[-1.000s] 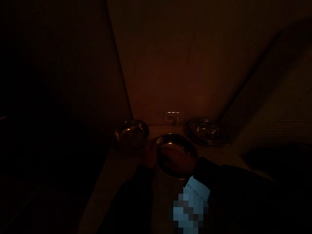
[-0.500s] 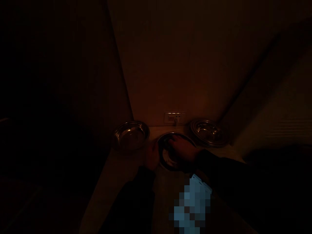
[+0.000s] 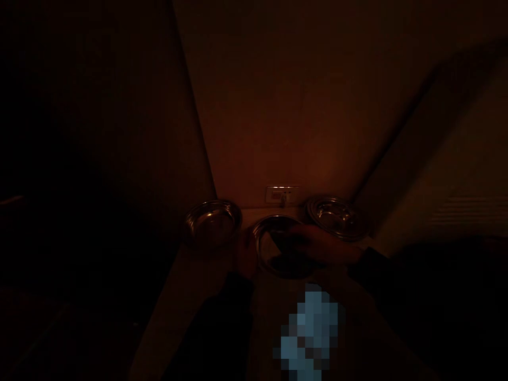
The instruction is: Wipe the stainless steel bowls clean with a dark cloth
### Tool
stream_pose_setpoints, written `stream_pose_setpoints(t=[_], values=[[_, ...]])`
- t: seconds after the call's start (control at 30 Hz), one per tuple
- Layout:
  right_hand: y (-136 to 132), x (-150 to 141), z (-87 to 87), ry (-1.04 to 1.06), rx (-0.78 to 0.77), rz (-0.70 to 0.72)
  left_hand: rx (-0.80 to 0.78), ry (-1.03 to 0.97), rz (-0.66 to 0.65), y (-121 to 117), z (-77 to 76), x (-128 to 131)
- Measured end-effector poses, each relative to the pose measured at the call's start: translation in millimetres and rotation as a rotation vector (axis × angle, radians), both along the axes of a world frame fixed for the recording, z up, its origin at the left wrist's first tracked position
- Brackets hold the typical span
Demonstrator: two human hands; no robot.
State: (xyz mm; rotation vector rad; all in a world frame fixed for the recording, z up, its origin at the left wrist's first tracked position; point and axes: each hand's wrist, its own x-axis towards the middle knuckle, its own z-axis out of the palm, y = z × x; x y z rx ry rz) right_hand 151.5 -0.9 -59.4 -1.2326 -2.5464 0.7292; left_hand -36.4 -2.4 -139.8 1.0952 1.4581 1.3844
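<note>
In very dim light, a round shiny metal dish (image 3: 268,253) lies in the middle of the tabletop. My left hand (image 3: 246,255) is closed on its left rim. Over the dish's right side reaches my right hand (image 3: 319,244), its fingers pointing left and bent into the bowl of the dish. A dark patch lies under those fingers; whether it is a cloth or shadow I cannot make out.
Another metal dish (image 3: 212,225) stands at the back left of the tabletop (image 3: 190,286). Several stacked metal dishes (image 3: 337,218) sit at the back right. A wall socket (image 3: 281,194) with a plug is behind. A bluish blurred badge (image 3: 313,323) hangs in front.
My right hand has moved right, from the middle of the dish toward its right side. My left hand stays at the left rim. The badge has swung slightly left.
</note>
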Motion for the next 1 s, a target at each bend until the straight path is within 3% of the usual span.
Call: stream_pose_setpoints(t=[0.1,0.2,0.33,0.47,0.53,0.67,0.83,0.93,1.0], values=[[-5,2,3.7,0.228,-0.022,-0.233,0.000,-0.002,0.035,0,1.5,-2],[-13,-2,1.3,0.381,-0.012,-0.310,0.021,0.045,0.083,-3,6.4,-4],[-21,-10,-1.1,0.529,0.074,-0.437,0.166,0.090,0.065,-21,22.8,-3],[-33,-26,-1.0,0.647,0.111,-0.510,0.164,-0.041,-0.275,-51,43.9,7],[-42,-34,0.0,0.698,0.105,-0.483,0.175,-0.057,-0.321,-64,52.2,9],[-60,-39,5.8,0.729,0.065,-0.354,0.150,-0.052,-0.181,-75,60.9,-6],[-66,-30,14.9,0.758,-0.049,-0.356,0.085,-0.077,-0.097,-79,61.7,-41],[-68,-38,13.6,0.668,-0.235,-0.198,0.123,0.039,-0.082,-86,62.6,-54],[-69,-51,8.9,0.605,-0.248,-0.121,0.141,0.081,-0.049,-91,62.9,-61]])
